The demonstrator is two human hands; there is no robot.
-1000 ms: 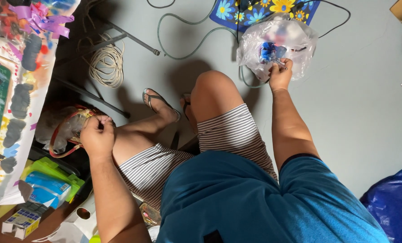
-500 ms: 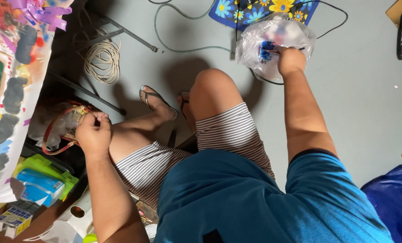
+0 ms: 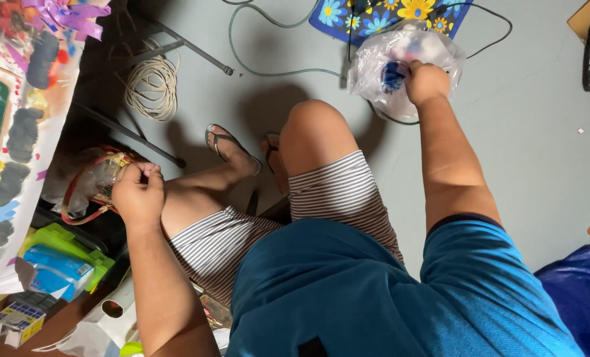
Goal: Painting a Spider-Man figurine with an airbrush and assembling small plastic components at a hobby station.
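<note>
I look down at my own lap while seated, in striped shorts and a blue shirt. My right hand [image 3: 426,82] reaches down to the floor and grips a clear plastic bag [image 3: 379,66] that holds something blue. My left hand [image 3: 138,190] is a closed fist resting against my left knee, right beside a red-handled bag [image 3: 87,186] wrapped in clear plastic. Whether the left hand pinches anything small cannot be made out.
A coil of pale cord [image 3: 152,87] lies on the grey floor by dark table legs. A flowered blue mat [image 3: 381,14] and cables sit behind the bag. A painted sheet [image 3: 17,119], a green and blue packet [image 3: 60,264] and a small box [image 3: 16,322] are at left.
My right hand has pushed farther forward and deeper onto the plastic bag. My left fist stays by the knee. The view has shifted slightly.
</note>
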